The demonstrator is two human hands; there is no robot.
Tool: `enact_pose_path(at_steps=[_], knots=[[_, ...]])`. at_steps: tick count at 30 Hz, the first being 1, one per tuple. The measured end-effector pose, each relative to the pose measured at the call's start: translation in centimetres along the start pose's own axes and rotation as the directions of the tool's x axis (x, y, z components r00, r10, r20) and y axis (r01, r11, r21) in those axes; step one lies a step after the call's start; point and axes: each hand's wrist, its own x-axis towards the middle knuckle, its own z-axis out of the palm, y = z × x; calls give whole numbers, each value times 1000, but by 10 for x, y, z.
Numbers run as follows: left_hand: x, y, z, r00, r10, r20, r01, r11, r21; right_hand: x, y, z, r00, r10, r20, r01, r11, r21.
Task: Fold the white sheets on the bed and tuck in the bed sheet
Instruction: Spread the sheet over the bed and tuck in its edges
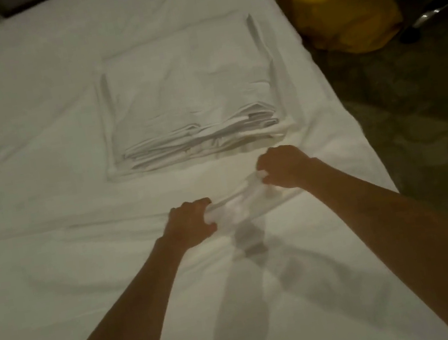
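A stack of folded white sheets (190,101) lies on the bed, right of centre, with its layered edges facing me. A white bed sheet (56,272) covers the mattress. Just in front of the stack, my left hand (191,222) and my right hand (283,167) each grip a bunched fold of white sheet (240,201) lifted slightly off the bed. The cloth stretches between both fists. Both forearms reach in from the lower edge of the view.
The bed's right edge runs diagonally from the top centre to the lower right. Beyond it is dark patterned floor (424,136). A yellow bag (337,5) stands on the floor at the upper right, beside a chrome chair base (428,15).
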Motion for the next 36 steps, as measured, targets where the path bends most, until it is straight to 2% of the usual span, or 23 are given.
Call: enact_pose_path(at_steps=[2,5,8,10,11,12,13,15,16,19,23,26,32,36], knots=[[-5,-32,-14,996,-90,27,86,989,121,1,0,-12,998,64,7,-64,996,-60],[-13,-73,-35,984,-179,16,173,967,190,10,-10,-24,985,172,-17,-172,961,-216],[-20,-108,-48,965,-261,-27,262,947,188,22,-30,-28,952,300,68,-256,895,-365],[-22,-128,-52,951,-305,-54,310,938,154,32,-43,-33,937,323,132,-232,858,-458],[-20,-133,-54,953,-296,-64,302,944,134,39,-49,-33,940,297,171,-199,879,-433],[-17,-134,-55,961,-265,-79,273,956,106,47,-56,-34,950,226,216,-149,935,-323],[-12,-133,-55,970,-220,-99,227,972,68,54,-63,-33,959,142,244,-111,985,-135],[-3,-124,-56,981,-123,-148,124,992,-2,61,-77,-31,969,36,243,-88,975,205],[2,-122,-56,982,-92,-165,90,996,-22,64,-80,-29,980,22,200,-75,961,265],[12,-137,-48,981,-120,-152,117,993,-30,71,-72,-21,991,134,14,-133,956,260],[19,-183,-37,950,-264,-166,278,958,67,78,-73,-16,951,264,-160,-241,959,148],[31,-206,-41,911,-358,-203,349,934,-79,89,-75,-12,918,346,-193,-321,936,147],[61,-215,-47,898,-338,-280,216,896,-388,104,-71,-10,910,359,-206,-352,933,75],[57,-211,-21,864,-214,-455,43,933,-357,103,-75,-6,891,408,-199,-412,911,21]])
